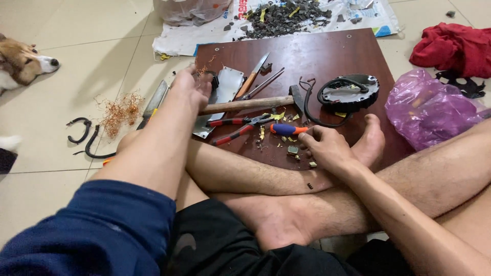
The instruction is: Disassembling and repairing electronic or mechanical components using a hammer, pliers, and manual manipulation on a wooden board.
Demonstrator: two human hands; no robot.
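Note:
My left hand (192,89) grips the end of a hammer's wooden handle (245,104), which lies across a dark brown board (327,51); the hammer's dark head (296,97) points right. My right hand (325,145) rests on the board by my foot, fingers curled over small metal bits (293,150), its fingertips at a blue-and-orange screwdriver handle (286,129). Red-handled pliers (235,128) lie between the hands. A round black part with a black cable (350,92) sits right of the hammer head.
A knife with a wooden handle (254,75) and a grey metal plate (225,92) lie on the board. Copper wire (121,110) and black cable pieces (84,135) lie on the tiled floor at left, near a dog (23,61). A purple bag (429,110), red cloth (452,48) and dark scrap (286,18) surround the board.

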